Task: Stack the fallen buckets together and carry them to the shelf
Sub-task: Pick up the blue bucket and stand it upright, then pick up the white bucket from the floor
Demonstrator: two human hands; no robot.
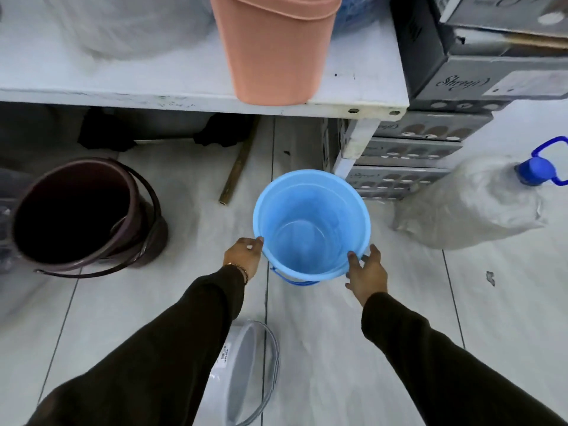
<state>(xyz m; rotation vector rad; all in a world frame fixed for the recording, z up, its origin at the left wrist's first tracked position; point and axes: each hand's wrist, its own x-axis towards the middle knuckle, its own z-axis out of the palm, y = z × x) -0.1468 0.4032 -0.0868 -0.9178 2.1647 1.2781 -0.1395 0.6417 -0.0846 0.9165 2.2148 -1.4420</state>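
A light blue bucket [310,222] stands upright on the tiled floor, its mouth facing up at me and its blue handle hanging at the near side. My left hand [244,256] grips its rim on the left. My right hand [365,270] holds the rim on the right, fingers curled over the edge. A dark maroon bucket [76,210] with its handle loose lies tilted on the floor at the left. A white bucket [242,373] lies on its side under my left forearm, partly hidden. The white shelf [184,78] runs across the top.
A salmon-pink bin [273,47] stands on the shelf edge. Stacked grey cartons [461,87] fill the right side beside the shelf leg. A wrapped water jug with a blue cap [479,198] lies at the right. A stick [235,173] lies under the shelf.
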